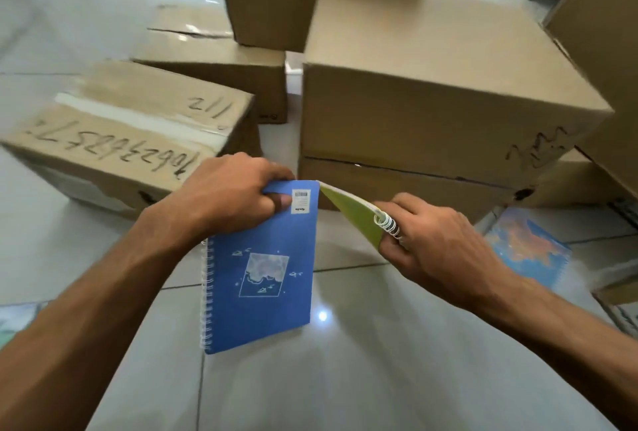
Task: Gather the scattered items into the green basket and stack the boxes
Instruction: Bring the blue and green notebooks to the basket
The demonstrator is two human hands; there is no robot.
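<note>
"What did the person have in their hands when you looked over?"

"Two spiral notebooks. The left hand (228,194) gripped a blue notebook (262,268) by its top edge, fingers curled over the back and the thumb pressed on the cover near a small white barcode sticker. It hung almost upright over the floor, wire coil down its left side, a pale sketched rectangle with little paper planes printed on the smooth card cover."

"And the other hand?"

"The right hand (438,240) pinched a green notebook (355,211) at its coil end, so I saw it nearly edge-on, a thin wedge with white metal rings poking out by the fingers. Its far corner touched, or nearly touched, the blue one's top right corner."

"Where were the boxes?"

"All around, plain brown corrugated cardboard. A low box with handwritten numbers (134,126) sat on the left, tape glossy along its seam. Behind it another flat box (214,61). To the right, a big square box (438,78) rested on a flatter one (397,185), scrawl on its corner."

"Anything loose on the ground?"

"One more notebook, blue and orange (524,244), lay flat on the glossy white tile floor (345,379) at the right. I couldn't spot any green basket from there."
</note>
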